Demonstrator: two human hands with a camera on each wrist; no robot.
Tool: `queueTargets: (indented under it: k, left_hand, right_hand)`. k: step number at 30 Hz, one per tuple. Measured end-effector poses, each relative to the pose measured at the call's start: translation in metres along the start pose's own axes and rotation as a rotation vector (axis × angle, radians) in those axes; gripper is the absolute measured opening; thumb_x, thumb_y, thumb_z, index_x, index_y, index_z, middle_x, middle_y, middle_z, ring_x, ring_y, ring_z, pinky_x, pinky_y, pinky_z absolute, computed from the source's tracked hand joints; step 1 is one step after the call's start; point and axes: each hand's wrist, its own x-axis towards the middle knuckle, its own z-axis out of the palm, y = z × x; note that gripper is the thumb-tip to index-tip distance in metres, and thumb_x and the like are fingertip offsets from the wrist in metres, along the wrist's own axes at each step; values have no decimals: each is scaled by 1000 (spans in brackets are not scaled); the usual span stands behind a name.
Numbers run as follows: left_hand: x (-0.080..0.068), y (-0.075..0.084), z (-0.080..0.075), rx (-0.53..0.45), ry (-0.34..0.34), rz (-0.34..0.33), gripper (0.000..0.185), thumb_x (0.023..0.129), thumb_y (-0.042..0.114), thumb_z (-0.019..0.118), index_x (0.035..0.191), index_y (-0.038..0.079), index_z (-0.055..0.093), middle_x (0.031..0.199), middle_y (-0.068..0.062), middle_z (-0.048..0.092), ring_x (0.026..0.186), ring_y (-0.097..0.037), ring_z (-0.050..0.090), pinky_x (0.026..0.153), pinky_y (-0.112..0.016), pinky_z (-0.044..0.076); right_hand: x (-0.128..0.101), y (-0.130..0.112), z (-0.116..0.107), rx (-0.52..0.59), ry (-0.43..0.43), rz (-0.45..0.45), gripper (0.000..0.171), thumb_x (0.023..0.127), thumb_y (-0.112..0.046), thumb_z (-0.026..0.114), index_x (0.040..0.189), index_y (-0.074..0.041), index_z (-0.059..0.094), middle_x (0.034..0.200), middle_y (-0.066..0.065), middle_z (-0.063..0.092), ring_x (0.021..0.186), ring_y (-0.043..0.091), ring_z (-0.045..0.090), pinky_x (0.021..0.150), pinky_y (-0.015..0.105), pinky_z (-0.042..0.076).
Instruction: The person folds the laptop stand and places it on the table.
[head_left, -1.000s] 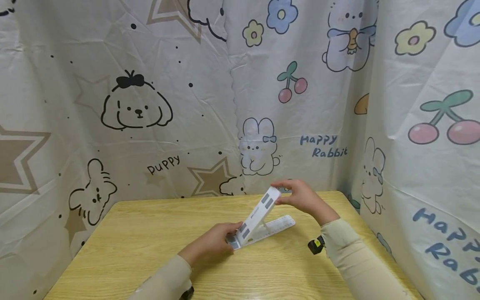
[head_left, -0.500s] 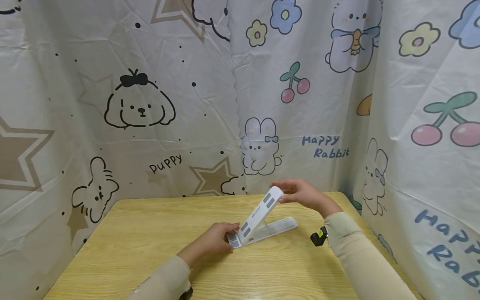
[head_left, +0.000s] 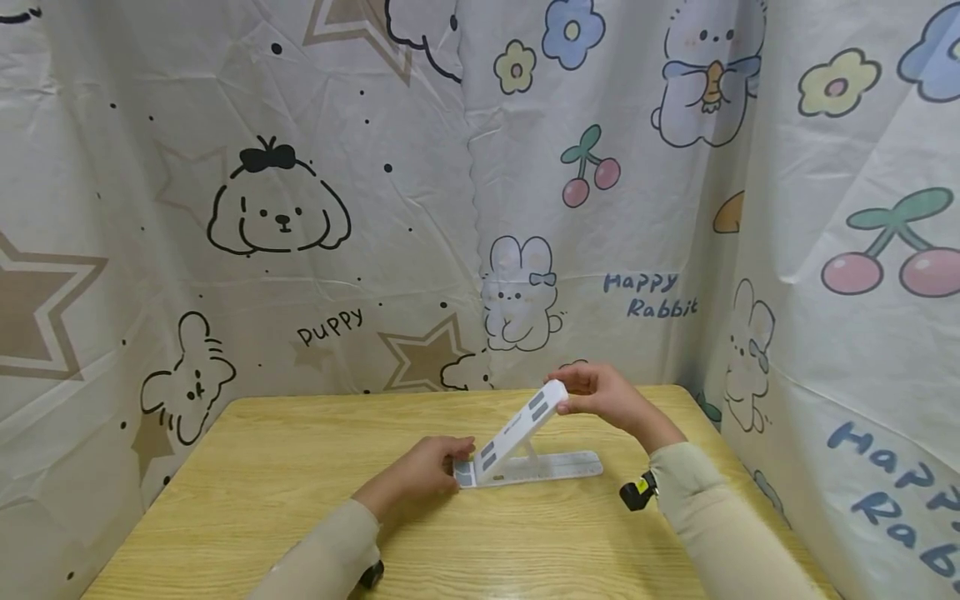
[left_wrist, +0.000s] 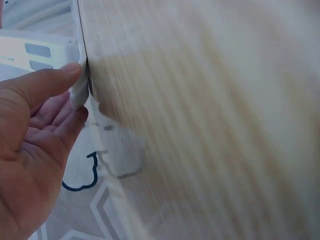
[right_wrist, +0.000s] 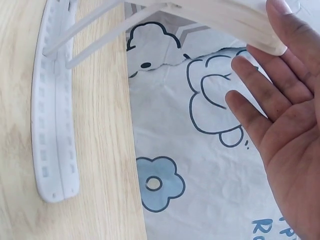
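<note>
Laptop stand (head_left: 511,441), white, sits on the worktop (head_left: 247,467), struts (right_wrist: 115,36) propping its upper arm (head_left: 529,419) above the slotted base (right_wrist: 46,125). The left hand (head_left: 422,469) has its grip pinched on the low end (head_left: 466,474); the right hand (head_left: 606,397) pinches the raised tip (head_left: 557,391).

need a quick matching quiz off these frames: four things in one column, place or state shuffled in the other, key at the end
Column one
1. left hand
2. right hand
3. panel
4. struts

Column two
A. tilted, white and grey
B. at the end where the panel meets the base
C. slanting between base and panel
D. at the panel's raised end

Pairs: 1-B, 2-D, 3-A, 4-C
</note>
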Motion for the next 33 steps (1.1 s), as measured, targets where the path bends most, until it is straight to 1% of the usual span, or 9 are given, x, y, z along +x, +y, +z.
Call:
queueTargets:
  k: [4,8,12,16,23,25,28,30,33]
  left_hand:
    - [2,0,-5,-9,-24,-23,77,81,-5,81,151,7,50,142,-4,63,133,-24,56,111,-44,48]
    - [4,2,-10,15,-55,-44,78,82,-5,81,152,8,49,141,-2,63,131,-22,57,110,-42,49]
    - [7,-1,-14,62,-74,-17,80,80,-7,82,151,5,49,140,-3,64,128,-21,59,107,-39,52]
    - [10,-6,-15,75,-69,0,79,80,-8,81,151,3,49,140,-5,64,128,-22,59,106,-39,52]
    - [9,-8,-13,70,-50,24,74,82,-6,81,149,0,50,140,-11,64,128,-27,59,106,-44,52]
    - [8,-6,-12,89,-40,38,70,84,-3,80,148,0,51,140,-13,63,128,-28,60,105,-44,53]
    - [8,-1,-9,128,0,62,65,88,4,79,147,1,53,142,-15,61,129,-31,59,105,-47,52]
    - [9,5,-7,146,39,76,63,91,12,78,149,4,52,145,-14,59,131,-32,57,107,-48,51]
    - [9,18,-6,126,96,97,63,95,22,75,152,10,49,151,-11,54,136,-33,53,109,-50,49]
  right_hand:
    - [-4,-1,5,30,13,-24,57,83,-18,87,133,-2,65,130,16,69,117,30,68,91,33,61]
    - [-7,-2,10,51,27,-29,56,83,-15,87,132,1,64,130,19,69,116,32,68,90,32,61]
    - [-10,-2,15,58,46,-21,57,83,-16,87,131,2,64,131,18,68,115,32,68,89,31,61]
    - [-12,-1,18,55,62,-20,56,83,-18,87,131,0,64,132,17,68,116,31,68,90,30,61]
    - [-16,1,15,45,27,-57,59,87,-17,84,138,0,59,135,19,65,120,33,65,91,31,60]
    - [-18,4,11,35,9,-71,60,88,-17,82,141,-1,57,137,19,63,124,35,63,93,31,60]
    - [-20,13,3,-2,-7,-83,61,89,-18,82,143,-4,57,140,17,62,129,35,60,98,34,57]
    - [-23,21,-2,-58,-16,-83,62,88,-22,82,143,-7,58,141,14,62,132,34,58,106,39,53]
    - [-29,35,-11,-141,-28,-58,62,86,-28,84,141,-11,61,143,10,62,135,34,55,114,49,44]
